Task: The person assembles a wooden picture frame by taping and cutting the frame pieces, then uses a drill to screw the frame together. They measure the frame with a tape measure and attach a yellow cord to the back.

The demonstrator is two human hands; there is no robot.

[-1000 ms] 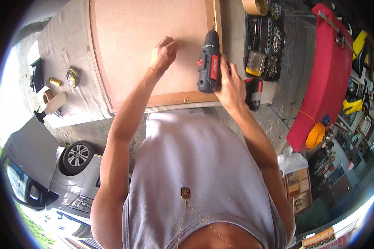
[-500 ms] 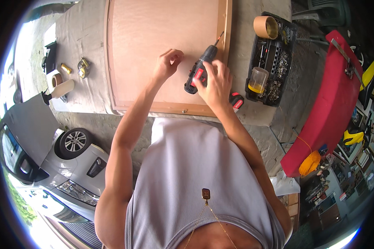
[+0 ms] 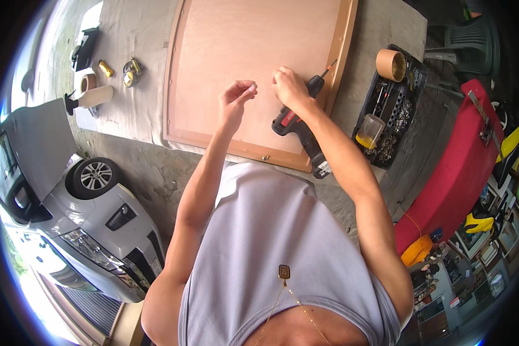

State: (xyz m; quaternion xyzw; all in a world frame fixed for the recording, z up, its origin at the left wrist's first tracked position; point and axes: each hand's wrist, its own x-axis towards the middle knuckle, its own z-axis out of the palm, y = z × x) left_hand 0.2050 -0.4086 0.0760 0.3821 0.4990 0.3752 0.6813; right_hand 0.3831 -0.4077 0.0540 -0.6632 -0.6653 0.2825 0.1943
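Observation:
A large flat panel with a wooden frame (image 3: 213, 63) lies on the cloth-covered table before me. Above its middle my left hand (image 3: 238, 98) is closed, thumb and fingertips pinched together on something too small to name. Just right of it, my right hand (image 3: 291, 87) has its fingers curled in, and whatever they may hold is hidden. A black and red cordless drill (image 3: 288, 118) lies across the frame's right side, its bit pointing away from me. My right hand and forearm cover part of the drill. A small metal fitting (image 3: 265, 157) sits on the frame's near edge.
Right of the panel stands a black organizer tray (image 3: 399, 92) of small hardware, with a tape roll (image 3: 391, 64) and a clear container (image 3: 371, 130) on it. At left are a tape measure (image 3: 131, 73) and spray bottle (image 3: 92, 99). A car (image 3: 98, 219) stands beyond.
My right hand has let go of the drill and moved left toward my left hand. The drill now rests on the frame. The view has shifted, so the table sits further right.

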